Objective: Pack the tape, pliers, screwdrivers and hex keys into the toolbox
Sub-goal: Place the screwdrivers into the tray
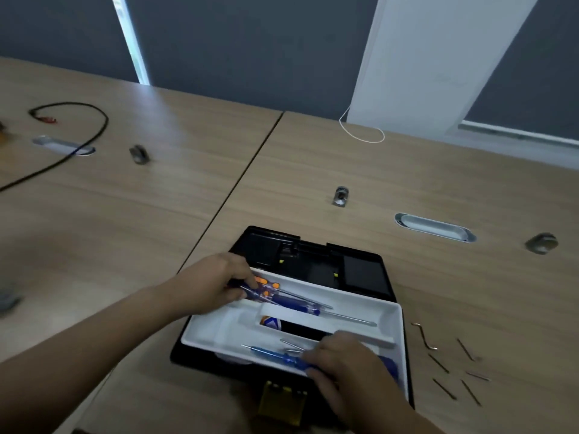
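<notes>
Your left hand (210, 285) is curled around the blue-and-orange handles of a bundle of screwdrivers (283, 297) at the left end of the far compartment of the white plastic tray (388, 311); two steel shafts show clearly, though the exact count in the bundle is blurred. Your right hand (343, 360) rests palm down on the near compartment, fingers closed over the handle of one blue screwdriver (272, 353) whose tip points left. Two thin metal shafts (293, 344) lie just beside it in the same compartment.

The tray sits in the open black plastic toolbox (313, 261), lid laid back away from you, one yellow latch (282, 399) at the near edge. Through the tray's centre slot an orange-and-white item shows below; what it is cannot be made out.

On the wooden table (344, 170) right of the toolbox lie six slim metal hex keys (451, 368), apart from one another.
</notes>
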{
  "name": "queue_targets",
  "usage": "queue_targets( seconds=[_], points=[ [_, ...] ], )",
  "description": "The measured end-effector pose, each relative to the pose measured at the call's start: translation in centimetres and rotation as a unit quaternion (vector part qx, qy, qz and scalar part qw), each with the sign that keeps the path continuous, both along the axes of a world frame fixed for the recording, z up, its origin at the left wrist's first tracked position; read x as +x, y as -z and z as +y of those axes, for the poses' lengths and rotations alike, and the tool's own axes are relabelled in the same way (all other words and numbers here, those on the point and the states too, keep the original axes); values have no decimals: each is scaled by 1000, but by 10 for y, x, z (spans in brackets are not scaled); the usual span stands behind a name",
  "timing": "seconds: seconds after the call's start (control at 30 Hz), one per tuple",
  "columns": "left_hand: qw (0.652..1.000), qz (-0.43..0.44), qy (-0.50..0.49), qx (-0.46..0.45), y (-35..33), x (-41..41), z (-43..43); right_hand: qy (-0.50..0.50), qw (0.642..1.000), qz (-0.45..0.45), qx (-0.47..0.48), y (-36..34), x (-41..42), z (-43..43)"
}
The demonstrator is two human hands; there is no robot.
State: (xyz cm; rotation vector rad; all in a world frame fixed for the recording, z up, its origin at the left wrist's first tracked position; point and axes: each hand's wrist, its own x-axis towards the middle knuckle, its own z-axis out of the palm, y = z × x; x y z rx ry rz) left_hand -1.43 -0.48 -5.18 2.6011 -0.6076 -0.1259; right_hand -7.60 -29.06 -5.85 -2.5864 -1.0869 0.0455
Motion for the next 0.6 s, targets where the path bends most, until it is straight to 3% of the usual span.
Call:
queue_targets(
  seconds=[0.13,0.27,0.4,0.6],
  points=[
    [999,-31,4,-26,9,-2,1,-2,999,28,19,11,-3,7],
    [999,-43,11,-25,5,0,7,38,990,12,134,6,-5,-9],
    [999,-23,-10,-36,2,6,19,160,970,-26,182,-12,18,-43],
    [998,-8,-17,-55,11,18,22,362,918,35,160,-18,62,-89]
  ],
)
